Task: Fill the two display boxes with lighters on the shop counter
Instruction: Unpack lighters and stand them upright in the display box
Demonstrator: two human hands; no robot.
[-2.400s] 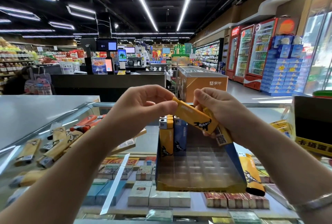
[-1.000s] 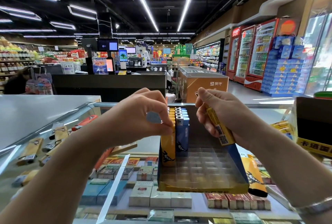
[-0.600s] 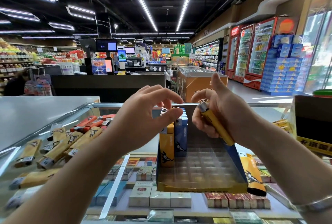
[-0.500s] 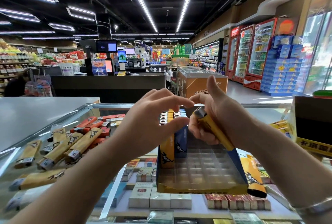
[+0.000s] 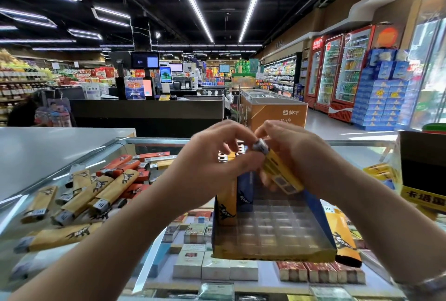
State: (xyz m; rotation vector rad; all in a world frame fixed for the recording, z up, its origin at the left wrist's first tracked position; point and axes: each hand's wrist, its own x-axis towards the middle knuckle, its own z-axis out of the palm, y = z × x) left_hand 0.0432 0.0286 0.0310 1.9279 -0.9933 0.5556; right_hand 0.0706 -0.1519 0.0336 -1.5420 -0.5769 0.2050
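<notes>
A blue and yellow display box (image 5: 272,252) with a clear gridded tray stands on the glass counter (image 5: 362,148). A column of yellow lighters (image 5: 225,204) and a column of blue lighters (image 5: 243,192) stand at its left side. My right hand (image 5: 296,158) grips a yellow lighter (image 5: 277,170) tilted above the box. My left hand (image 5: 214,168) pinches that lighter's metal top. A heap of loose yellow and orange lighters (image 5: 96,189) lies on the counter to the left. A second display box (image 5: 420,173) stands at the right edge.
A large yellow lighter-shaped sign (image 5: 342,238) leans against the box's right side. Cigarette packs (image 5: 214,269) lie under the glass. A grey counter top (image 5: 48,151) is at the left. Checkout desks and drink fridges fill the background.
My left hand set a yellow lighter into the box's left column, let go, then rose and came to the top of the lighter my right hand holds.
</notes>
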